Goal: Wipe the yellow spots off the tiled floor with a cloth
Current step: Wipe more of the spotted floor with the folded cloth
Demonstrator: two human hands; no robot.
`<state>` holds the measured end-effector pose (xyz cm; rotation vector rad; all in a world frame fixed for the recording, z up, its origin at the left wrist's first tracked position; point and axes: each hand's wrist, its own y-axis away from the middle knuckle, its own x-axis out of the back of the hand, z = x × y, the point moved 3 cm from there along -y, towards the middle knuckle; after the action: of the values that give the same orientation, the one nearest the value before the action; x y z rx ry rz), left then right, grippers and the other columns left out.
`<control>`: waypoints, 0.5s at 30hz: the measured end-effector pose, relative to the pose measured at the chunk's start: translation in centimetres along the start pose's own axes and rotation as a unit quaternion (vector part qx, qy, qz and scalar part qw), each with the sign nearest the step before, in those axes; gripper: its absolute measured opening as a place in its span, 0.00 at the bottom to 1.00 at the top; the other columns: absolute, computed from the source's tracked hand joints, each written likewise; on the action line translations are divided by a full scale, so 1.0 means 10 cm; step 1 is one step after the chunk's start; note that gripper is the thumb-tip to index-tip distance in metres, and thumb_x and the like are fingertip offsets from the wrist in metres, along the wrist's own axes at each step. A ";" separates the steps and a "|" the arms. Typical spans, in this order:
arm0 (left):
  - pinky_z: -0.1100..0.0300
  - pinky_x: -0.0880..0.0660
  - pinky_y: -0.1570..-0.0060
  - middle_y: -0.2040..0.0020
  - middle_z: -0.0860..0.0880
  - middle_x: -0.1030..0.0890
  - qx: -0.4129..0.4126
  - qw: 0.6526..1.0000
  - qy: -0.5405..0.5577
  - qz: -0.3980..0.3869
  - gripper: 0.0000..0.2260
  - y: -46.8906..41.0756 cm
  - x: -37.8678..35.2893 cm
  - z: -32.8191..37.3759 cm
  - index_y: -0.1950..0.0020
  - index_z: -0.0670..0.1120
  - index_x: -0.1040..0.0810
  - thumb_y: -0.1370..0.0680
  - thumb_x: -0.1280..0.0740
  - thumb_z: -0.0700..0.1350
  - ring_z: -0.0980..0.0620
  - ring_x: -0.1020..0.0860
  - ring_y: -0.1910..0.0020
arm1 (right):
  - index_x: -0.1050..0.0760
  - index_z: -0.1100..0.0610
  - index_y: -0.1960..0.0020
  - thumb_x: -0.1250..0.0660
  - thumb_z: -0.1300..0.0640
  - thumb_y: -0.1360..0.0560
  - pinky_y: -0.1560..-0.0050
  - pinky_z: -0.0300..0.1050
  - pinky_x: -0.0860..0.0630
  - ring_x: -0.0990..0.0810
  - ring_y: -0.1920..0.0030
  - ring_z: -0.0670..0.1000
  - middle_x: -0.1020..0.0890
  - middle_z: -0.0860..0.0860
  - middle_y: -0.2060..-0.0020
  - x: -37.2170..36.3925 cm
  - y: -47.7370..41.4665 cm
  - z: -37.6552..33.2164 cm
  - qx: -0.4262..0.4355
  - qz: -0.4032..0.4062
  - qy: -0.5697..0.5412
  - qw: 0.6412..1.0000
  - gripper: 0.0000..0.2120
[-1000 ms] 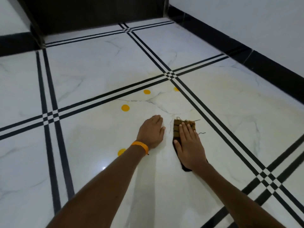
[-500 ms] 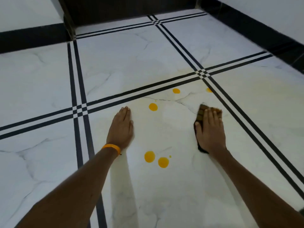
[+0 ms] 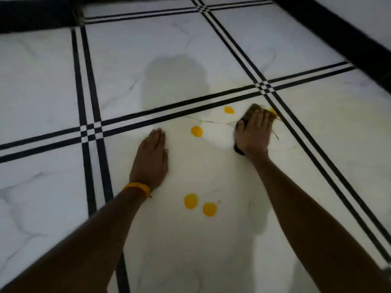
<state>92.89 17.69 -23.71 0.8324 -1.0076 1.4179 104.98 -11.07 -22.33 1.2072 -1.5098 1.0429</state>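
Beside black stripes [image 3: 301, 144], right hand [image 3: 252, 134] flat on cloth [image 3: 252, 107], left hand [image 3: 151, 159] flat on floor [image 3: 190, 250]

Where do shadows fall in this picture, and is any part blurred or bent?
Head view: dim light; a soft grey shadow lies on the tiled floor beyond the left hand. Head view: the right hand and the cloth under it are smeared by motion. Head view: the black tile lines bow slightly.
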 end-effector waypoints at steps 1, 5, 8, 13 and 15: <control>0.50 0.48 0.22 0.21 0.41 0.42 0.004 1.000 0.004 -0.001 0.27 0.00 0.00 0.00 0.21 0.39 0.44 0.18 0.49 0.48 0.45 0.45 0.21 | 0.42 0.71 0.23 0.55 0.44 0.20 0.21 0.60 0.47 0.40 0.22 0.67 0.37 0.68 0.24 -0.02 0.10 -0.16 0.059 0.001 -0.012 0.998 0.37; 0.55 0.53 0.23 0.20 0.42 0.44 0.011 1.000 0.013 0.002 0.27 0.03 0.03 0.03 0.20 0.41 0.46 0.18 0.51 0.50 0.46 0.47 0.20 | 0.39 0.64 0.22 0.44 0.46 0.20 0.24 0.58 0.37 0.35 0.25 0.64 0.33 0.63 0.25 0.07 0.69 0.16 0.249 -0.061 -0.018 0.966 0.32; 0.56 0.55 0.24 0.20 0.43 0.45 0.012 1.000 0.009 0.001 0.28 0.02 0.02 0.03 0.20 0.41 0.47 0.18 0.51 0.50 0.47 0.48 0.20 | 0.37 0.67 0.24 0.49 0.43 0.21 0.26 0.62 0.37 0.33 0.29 0.67 0.30 0.67 0.29 0.20 0.20 0.91 0.077 -0.011 0.007 0.997 0.35; 0.55 0.54 0.23 0.20 0.43 0.45 0.009 1.000 0.017 -0.006 0.27 0.04 0.01 0.02 0.20 0.42 0.48 0.18 0.51 0.50 0.47 0.48 0.20 | 0.49 0.70 0.21 0.55 0.43 0.20 0.20 0.61 0.53 0.46 0.21 0.66 0.43 0.68 0.22 0.22 -0.71 0.58 -0.073 -0.012 0.013 0.997 0.37; 0.56 0.54 0.23 0.19 0.44 0.46 0.007 1.000 0.014 -0.007 0.27 0.03 0.00 0.01 0.20 0.42 0.48 0.18 0.52 0.50 0.48 0.49 0.20 | 0.44 0.68 0.22 0.49 0.48 0.18 0.21 0.60 0.48 0.39 0.23 0.66 0.37 0.66 0.24 0.08 -0.81 0.00 0.057 -0.005 0.002 0.998 0.31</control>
<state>92.62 17.62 -23.66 0.8272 -0.9692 1.4222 112.87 -12.56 -21.01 1.2894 -1.4560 1.1376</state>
